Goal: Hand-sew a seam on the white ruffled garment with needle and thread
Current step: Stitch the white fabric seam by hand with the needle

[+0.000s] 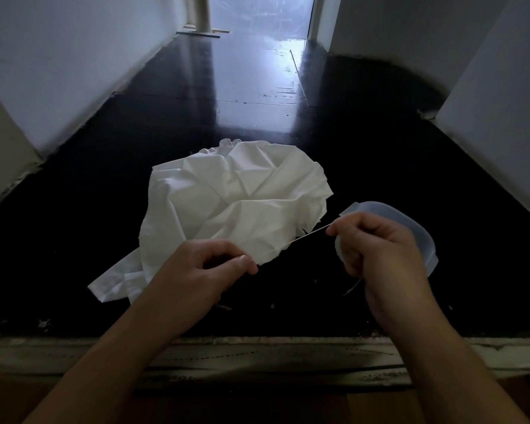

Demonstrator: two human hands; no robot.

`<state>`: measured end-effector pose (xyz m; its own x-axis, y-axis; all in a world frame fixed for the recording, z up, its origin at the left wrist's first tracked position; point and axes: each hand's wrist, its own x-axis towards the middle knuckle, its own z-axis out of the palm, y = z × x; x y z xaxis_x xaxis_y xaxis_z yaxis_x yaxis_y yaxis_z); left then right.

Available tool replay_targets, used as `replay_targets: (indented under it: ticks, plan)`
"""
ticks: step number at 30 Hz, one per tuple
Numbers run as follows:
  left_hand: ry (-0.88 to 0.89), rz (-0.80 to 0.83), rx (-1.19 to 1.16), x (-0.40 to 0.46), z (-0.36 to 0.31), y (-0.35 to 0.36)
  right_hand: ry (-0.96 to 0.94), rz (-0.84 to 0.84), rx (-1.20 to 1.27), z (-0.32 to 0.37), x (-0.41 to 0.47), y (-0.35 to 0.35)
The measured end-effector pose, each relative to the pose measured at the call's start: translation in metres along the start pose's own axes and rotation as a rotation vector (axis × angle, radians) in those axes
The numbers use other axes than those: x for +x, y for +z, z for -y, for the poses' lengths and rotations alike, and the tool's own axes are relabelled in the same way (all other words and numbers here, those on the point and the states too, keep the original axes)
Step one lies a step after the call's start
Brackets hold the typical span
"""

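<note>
The white ruffled garment (236, 200) lies crumpled on the dark floor in the middle of the view, its ruffled edge at the far side. A pale thread (300, 237) runs taut between my two hands, above the garment's near edge. My left hand (202, 270) pinches one end of the thread between thumb and forefinger. My right hand (377, 243) pinches the other end, fingers curled; a loose tail of thread hangs below its palm. No needle is visible.
A clear plastic container (410, 228) sits on the floor just behind my right hand. A worn pale door sill (257, 353) crosses the near foreground. White walls (58, 71) flank the dark glossy floor (380, 179) on both sides.
</note>
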<state>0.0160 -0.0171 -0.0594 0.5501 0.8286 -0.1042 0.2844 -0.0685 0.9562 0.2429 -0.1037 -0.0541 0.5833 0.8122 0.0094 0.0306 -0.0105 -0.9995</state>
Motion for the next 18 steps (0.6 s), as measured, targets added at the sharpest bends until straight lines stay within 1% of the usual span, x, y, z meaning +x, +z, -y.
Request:
replay_targets:
  ticks: [3,7,14,16,18]
  plan:
    - [0.003,0.008,0.019,0.001,0.003,-0.002,-0.028,-0.114,-0.002,-0.001,0.004,-0.008]
    - [-0.002,0.027,0.046,0.002,0.006,-0.005,-0.030,-0.153,-0.042,-0.003,0.007,-0.013]
    - [0.011,0.032,0.111,0.005,0.008,-0.011,-0.063,-0.275,-0.115,-0.011,0.016,-0.018]
    - [0.007,0.029,0.123,0.006,0.009,-0.012,-0.090,-0.316,-0.165,-0.012,0.018,-0.021]
    - [0.006,0.023,0.120,0.006,0.009,-0.013,-0.113,-0.345,-0.280,-0.013,0.018,-0.022]
